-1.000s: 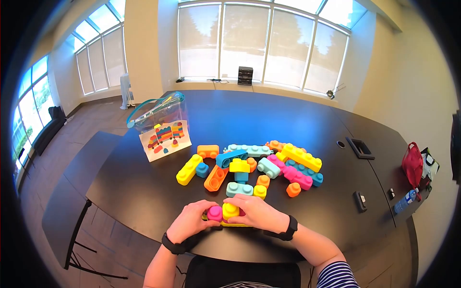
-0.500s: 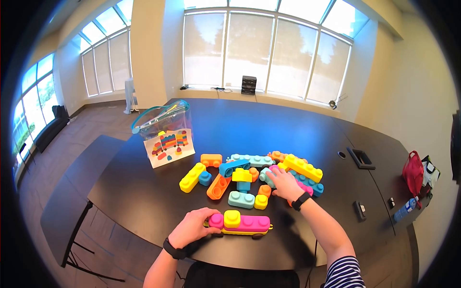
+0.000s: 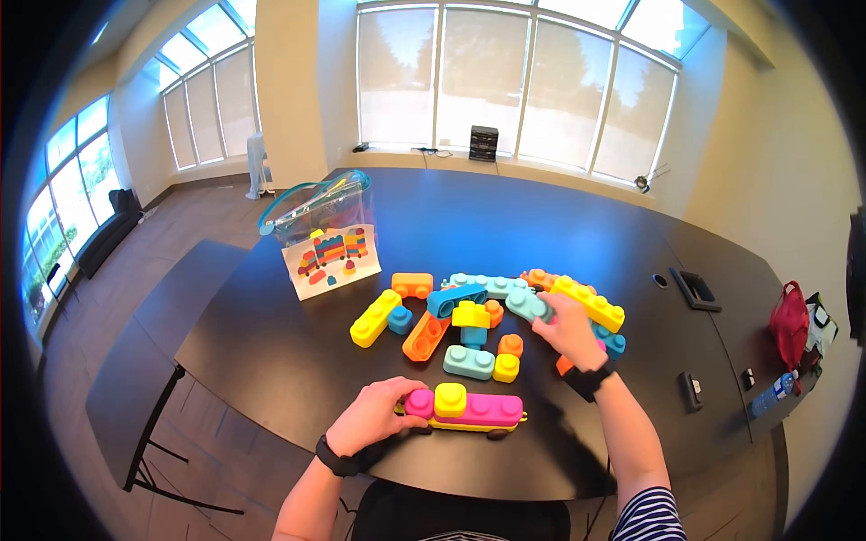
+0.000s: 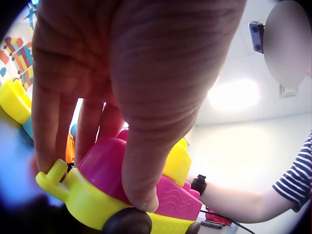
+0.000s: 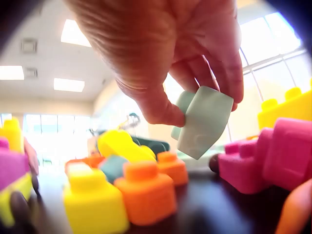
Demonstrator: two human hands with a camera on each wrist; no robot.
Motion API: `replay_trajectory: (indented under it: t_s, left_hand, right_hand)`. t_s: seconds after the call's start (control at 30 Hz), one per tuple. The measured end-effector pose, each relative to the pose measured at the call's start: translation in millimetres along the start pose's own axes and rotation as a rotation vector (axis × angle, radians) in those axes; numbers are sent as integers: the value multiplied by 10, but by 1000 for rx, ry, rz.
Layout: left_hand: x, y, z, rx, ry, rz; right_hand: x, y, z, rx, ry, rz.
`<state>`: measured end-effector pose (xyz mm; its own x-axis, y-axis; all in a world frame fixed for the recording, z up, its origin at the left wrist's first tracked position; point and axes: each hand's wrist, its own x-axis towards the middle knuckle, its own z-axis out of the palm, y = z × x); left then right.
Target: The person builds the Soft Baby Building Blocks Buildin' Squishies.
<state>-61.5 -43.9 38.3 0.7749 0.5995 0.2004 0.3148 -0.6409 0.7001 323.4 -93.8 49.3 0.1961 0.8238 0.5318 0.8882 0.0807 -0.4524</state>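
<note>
My left hand (image 3: 374,417) grips the left end of a toy car: pink blocks (image 3: 492,408) on a yellow wheeled base (image 4: 90,209), with a yellow block (image 3: 450,399) on top. Its thumb presses the near side of the pink block in the left wrist view. Over the pile, my right hand (image 3: 570,332) pinches a pale green two-stud block (image 3: 529,306) between thumb and fingers. That block (image 5: 207,122) hangs tilted above the tabletop in the right wrist view. Pink blocks (image 5: 243,163) lie beside it, partly hidden by the hand in the head view.
Loose blocks spread across the table (image 3: 271,361), among them a yellow bar (image 3: 375,318), an orange block (image 3: 424,337) and another pale green block (image 3: 468,362). A clear bag (image 3: 329,239) with a picture card stands back left. A water bottle (image 3: 774,394) is far right.
My right hand has left the yellow block on the car, reached to the pile and lifted the pale green block. The left hand keeps its grip on the car.
</note>
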Motion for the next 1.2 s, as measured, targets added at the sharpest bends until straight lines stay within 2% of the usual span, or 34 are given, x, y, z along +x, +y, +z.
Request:
replay_trajectory:
  t_s: [0.03, 0.13, 0.2, 0.23, 0.3, 0.4, 0.53, 0.63, 1.0, 1.2]
  left_hand:
    - [-1, -15, 5, 3, -2, -2]
    - [9, -41, 16, 6, -13, -12]
    - [10, -19, 3, 1, -26, -29]
    - [7, -21, 6, 19, -14, -4]
    - [1, -14, 2, 59, 8, 45]
    - [9, 191, 25, 25, 155, 123]
    - [13, 303, 61, -76, 101, 91]
    - [-1, 284, 91, -83, 104, 49]
    - [-5, 202, 154, -9, 138, 98]
    - [-3, 268, 117, 0, 110, 52]
  right_hand:
    - [-67, -97, -105, 127, -1, 33]
    - [-415, -487, -324, 854, -199, 171]
    - [-641, -591, -453, 735, -401, 129]
    - [-708, -682, -495, 702, -442, 68]
    - [-831, -796, -482, 603, -427, 27]
    - [-898, -870, -430, 497, -391, -26]
    - [-919, -938, -342, 457, -345, -120]
    - [-902, -983, -363, 439, -396, -92]
    - [-842, -957, -337, 465, -494, -59]
    - [-828, -975, -321, 446, -536, -62]
